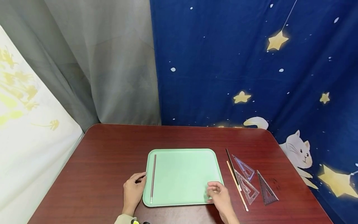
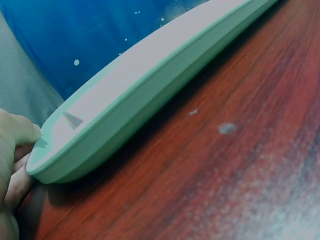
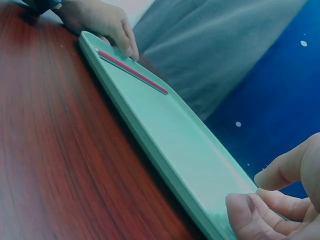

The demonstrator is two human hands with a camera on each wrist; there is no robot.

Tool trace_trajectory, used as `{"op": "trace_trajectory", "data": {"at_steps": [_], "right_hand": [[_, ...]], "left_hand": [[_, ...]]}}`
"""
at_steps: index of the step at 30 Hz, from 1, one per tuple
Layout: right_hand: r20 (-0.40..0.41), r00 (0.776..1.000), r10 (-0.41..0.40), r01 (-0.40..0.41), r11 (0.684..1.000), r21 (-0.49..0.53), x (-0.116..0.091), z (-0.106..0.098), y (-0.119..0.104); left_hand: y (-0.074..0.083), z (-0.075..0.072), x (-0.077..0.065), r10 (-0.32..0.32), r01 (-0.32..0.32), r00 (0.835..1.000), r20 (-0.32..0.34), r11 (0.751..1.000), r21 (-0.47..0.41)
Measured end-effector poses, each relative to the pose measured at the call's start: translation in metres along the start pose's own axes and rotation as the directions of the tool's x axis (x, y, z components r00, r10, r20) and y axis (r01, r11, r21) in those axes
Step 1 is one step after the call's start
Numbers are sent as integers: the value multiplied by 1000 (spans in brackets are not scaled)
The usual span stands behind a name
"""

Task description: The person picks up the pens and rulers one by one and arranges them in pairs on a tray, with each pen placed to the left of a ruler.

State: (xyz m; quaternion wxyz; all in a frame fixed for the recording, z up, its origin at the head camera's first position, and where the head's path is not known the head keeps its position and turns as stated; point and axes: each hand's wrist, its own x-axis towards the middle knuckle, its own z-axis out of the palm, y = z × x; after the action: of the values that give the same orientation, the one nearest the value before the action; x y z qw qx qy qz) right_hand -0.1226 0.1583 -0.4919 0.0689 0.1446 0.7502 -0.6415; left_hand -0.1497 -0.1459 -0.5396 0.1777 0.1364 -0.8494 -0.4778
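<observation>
A light green tray (image 1: 184, 177) lies on the table, with a dark red pencil (image 1: 153, 179) lengthwise along its left side. My left hand (image 1: 134, 190) grips the tray's left rim; the left wrist view shows a finger over the edge and others against its side. Over the tray's near right corner is my right hand (image 1: 219, 197), its fingers loosely bent. In the right wrist view the thumb and fingers of that hand (image 3: 275, 200) stand apart, with nothing held between them. Whether they touch the rim I cannot tell.
Right of the tray lie a black pencil-like stick (image 1: 232, 166), a tan pencil (image 1: 237, 186) and three set squares: bluish (image 1: 250, 171), clear (image 1: 253, 194) and dark (image 1: 265, 186). The dark red wooden table (image 1: 112, 149) ends at grey and blue curtains behind.
</observation>
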Motion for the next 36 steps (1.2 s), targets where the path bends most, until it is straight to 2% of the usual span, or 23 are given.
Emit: {"op": "trace_trajectory", "data": {"at_steps": [11,18,24,29,36], "right_hand": [[-56,998,29,-31,999,-29,2,-25,4],[-88,996,-7,5,1000,-24,5,-40,4],[-126,992,19,-26,998,-59,7,-57,1],[-137,991,0,-9,998,-67,10,-71,0],[-182,983,14,-29,996,-80,11,-88,5]], "left_hand": [[-1,0,0,-10,10,1000,1,1000,5],[-2,0,1,-12,12,1000,-5,1000,-3],[-2,0,1,-9,9,1000,-4,1000,-4],[-1,0,1,-5,5,1000,-7,1000,-1],[0,-1,1,-14,14,1000,4,1000,4]]}}
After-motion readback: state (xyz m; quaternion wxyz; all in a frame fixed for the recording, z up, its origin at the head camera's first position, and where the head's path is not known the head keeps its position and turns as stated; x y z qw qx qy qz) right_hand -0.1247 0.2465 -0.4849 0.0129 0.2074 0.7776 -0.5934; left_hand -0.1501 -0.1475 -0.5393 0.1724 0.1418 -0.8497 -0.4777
